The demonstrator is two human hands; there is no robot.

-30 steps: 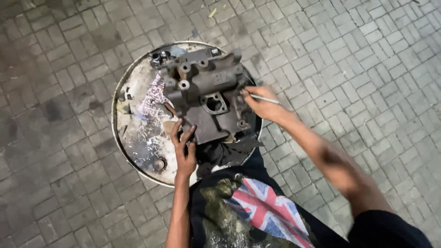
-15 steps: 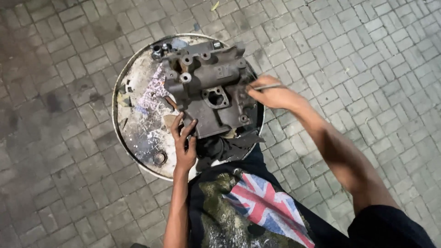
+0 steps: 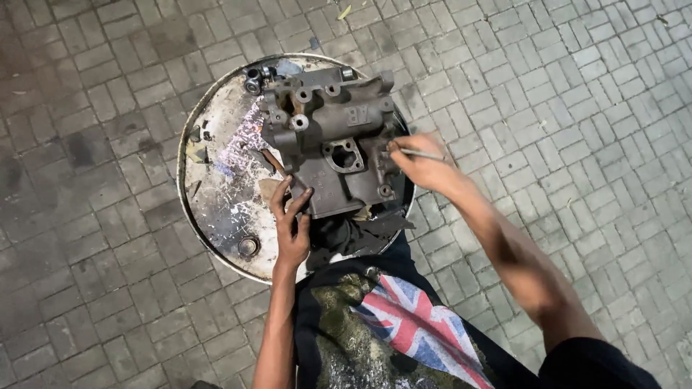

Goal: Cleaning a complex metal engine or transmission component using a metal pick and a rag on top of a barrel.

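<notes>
A grey cast metal engine part (image 3: 328,137) with several round bores lies on the top of a steel drum (image 3: 216,194). My left hand (image 3: 290,225) rests at its near left corner, fingers spread against the edge, beside a thin brown stick (image 3: 275,163). My right hand (image 3: 422,167) is at the part's right side, fingers closed on a thin metal tool (image 3: 416,153) that points left at the casting.
The drum top is stained with white and purple smears and has a small bung cap (image 3: 248,247). Small metal fittings (image 3: 254,78) sit at its far rim. Grey paving bricks (image 3: 562,108) surround the drum. My dark printed shirt (image 3: 389,324) fills the bottom.
The view has shifted a little. My right hand with the thin tool has stayed at the part's right side; my left hand remains at the near left corner.
</notes>
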